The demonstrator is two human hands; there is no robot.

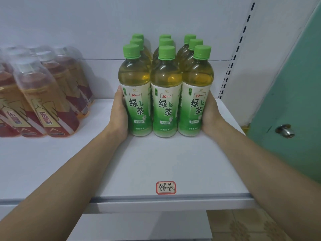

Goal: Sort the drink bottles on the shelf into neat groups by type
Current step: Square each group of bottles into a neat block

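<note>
Several green tea bottles (165, 94) with green caps and green-white labels stand upright in three tight rows on the white shelf (156, 159). My left hand (119, 112) presses flat against the left side of the front-left bottle. My right hand (209, 113) presses flat against the right side of the front-right bottle. Both hands have straight fingers reaching back along the block; the fingertips are hidden behind the bottles. At the left of the shelf stands a group of orange-red drink bottles (43, 94) with clear caps, apart from the green block.
A handwritten label sticker (166, 188) sits at the shelf's front edge below the green tea. A slotted upright (232, 54) bounds the shelf on the right. A green door (288, 94) with a metal knob (285, 130) is at the far right.
</note>
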